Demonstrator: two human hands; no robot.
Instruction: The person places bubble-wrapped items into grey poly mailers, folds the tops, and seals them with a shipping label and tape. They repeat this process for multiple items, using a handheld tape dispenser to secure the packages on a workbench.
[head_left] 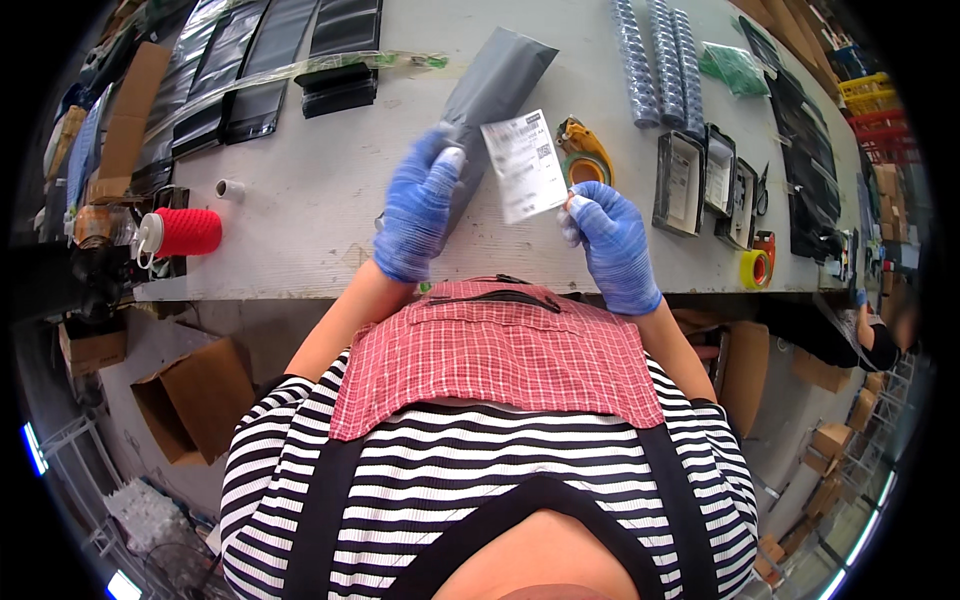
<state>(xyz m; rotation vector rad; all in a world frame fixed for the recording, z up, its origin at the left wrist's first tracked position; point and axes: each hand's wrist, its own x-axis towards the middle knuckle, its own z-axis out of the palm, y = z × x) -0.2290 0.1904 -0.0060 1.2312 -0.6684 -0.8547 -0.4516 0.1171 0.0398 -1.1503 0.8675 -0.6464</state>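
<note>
My left hand (418,205), in a blue glove with pale fingertips, grips a long grey plastic mailing bag (497,75) by its side. The bag lies slanted on the white table, its far end pointing away to the right. Between the thumb and fingers of my right hand (608,240), gloved alike, a white printed shipping label (524,165) is pinched at its lower right corner. The label hangs beside the bag, its left edge close to it; I cannot tell whether they touch. Just beyond my right hand sits a yellow tape dispenser (583,150).
Black bags (340,60) lie in stacks at the far left. A red cup (185,231) stands near the left edge. To the right are bubble-wrap rolls (634,65), open trays (680,185), scissors (763,190) and a yellow tape roll (755,268). Another person (880,345) is at far right.
</note>
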